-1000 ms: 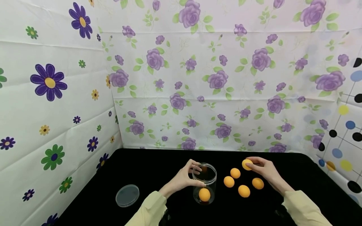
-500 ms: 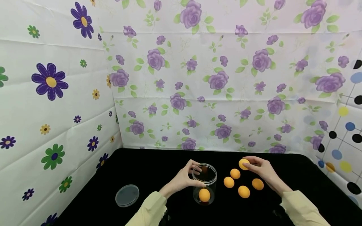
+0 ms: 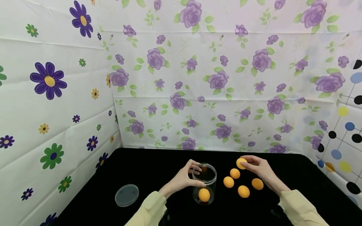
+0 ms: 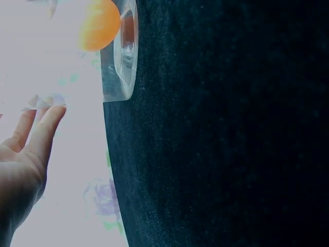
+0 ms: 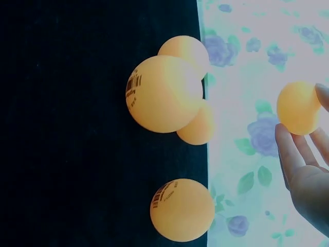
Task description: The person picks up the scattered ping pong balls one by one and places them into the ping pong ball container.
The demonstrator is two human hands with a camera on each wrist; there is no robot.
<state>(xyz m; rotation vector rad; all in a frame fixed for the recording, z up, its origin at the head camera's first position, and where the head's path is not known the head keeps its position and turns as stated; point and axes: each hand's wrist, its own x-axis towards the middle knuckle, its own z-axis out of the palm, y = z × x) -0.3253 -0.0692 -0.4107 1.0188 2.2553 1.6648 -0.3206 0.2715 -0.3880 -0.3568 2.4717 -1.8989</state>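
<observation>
My left hand (image 3: 183,176) grips a clear round jar (image 3: 210,185) near its rim, thumb in front and fingers behind. The jar stands upright and uncapped on the black table, with one orange ping-pong ball (image 3: 204,195) at its bottom; that ball (image 4: 101,24) also shows through the wall in the left wrist view. Held up between thumb and fingers of my right hand (image 3: 261,169) is another ping-pong ball (image 5: 298,108), to the right of the jar and above the table. Several loose balls lie below it, among them one ball (image 3: 244,191) nearest the front.
A clear round lid (image 3: 127,195) lies flat on the black table (image 3: 158,163) at the left. Loose balls (image 3: 228,182) sit between the jar and my right forearm. Flower-printed cloth (image 3: 181,78) hangs behind the table and along its left side.
My right hand has drifted a little to the left with its ball, closer to the jar. The left hand, the jar and the loose balls keep their places.
</observation>
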